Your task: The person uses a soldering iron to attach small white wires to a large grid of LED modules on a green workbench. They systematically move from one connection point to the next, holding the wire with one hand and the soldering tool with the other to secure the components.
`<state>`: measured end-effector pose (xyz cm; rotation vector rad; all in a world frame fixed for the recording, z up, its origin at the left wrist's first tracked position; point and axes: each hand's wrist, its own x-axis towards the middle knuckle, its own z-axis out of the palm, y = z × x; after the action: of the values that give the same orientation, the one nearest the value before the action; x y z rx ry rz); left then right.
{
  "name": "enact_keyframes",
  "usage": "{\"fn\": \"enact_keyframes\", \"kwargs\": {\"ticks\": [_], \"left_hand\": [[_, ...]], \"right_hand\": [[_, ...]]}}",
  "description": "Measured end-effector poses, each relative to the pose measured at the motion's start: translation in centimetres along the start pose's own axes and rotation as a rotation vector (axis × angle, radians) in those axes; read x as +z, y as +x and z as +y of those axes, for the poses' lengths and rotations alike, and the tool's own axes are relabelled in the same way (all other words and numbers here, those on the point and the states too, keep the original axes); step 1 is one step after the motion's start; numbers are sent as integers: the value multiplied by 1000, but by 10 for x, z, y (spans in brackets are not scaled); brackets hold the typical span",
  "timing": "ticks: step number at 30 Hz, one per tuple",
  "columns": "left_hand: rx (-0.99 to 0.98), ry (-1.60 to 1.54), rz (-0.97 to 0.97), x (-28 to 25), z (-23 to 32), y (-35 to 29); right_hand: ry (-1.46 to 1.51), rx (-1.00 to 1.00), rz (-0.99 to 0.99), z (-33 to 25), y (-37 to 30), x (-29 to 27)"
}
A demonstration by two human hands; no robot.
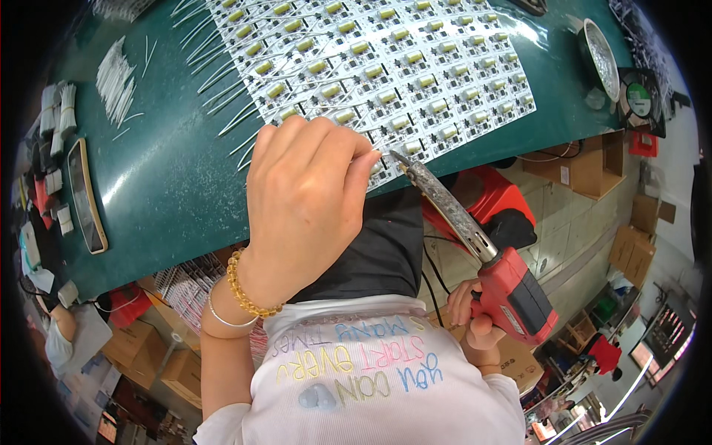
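A white sheet of joined circuit boards (445,85), set with rows of olive-yellow cylindrical parts (400,122), was laid on the dark green bench (163,200), its near edge just beyond the fingertips of the left grip (305,193), a bare hand. Thumb and forefinger were pinched together there; whether a wire was held between them could not be told. A red-and-black soldering gun (523,300) with a long metal barrel was held in the right grip (476,317), fingers curled about its handle, its tip just beside the left fingertips. Small pale print was seen on the gun's side. Loose white wires (115,83) and a gold-edged phone (87,196) were placed left of the sheet. Multicoloured lettering was borne by the white shirt (363,423).
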<state>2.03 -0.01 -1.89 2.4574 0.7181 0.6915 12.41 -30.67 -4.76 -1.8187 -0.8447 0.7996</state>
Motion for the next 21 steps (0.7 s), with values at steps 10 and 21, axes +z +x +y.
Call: {"fn": "enact_keyframes", "kwargs": {"ticks": [10, 21], "left_hand": [[-16, -7, -21, -1, -1, 1], [-24, -4, -27, -3, 1, 2]], "right_hand": [[121, 2, 63, -18, 10, 7], [325, 80, 91, -34, 20, 13]]}}
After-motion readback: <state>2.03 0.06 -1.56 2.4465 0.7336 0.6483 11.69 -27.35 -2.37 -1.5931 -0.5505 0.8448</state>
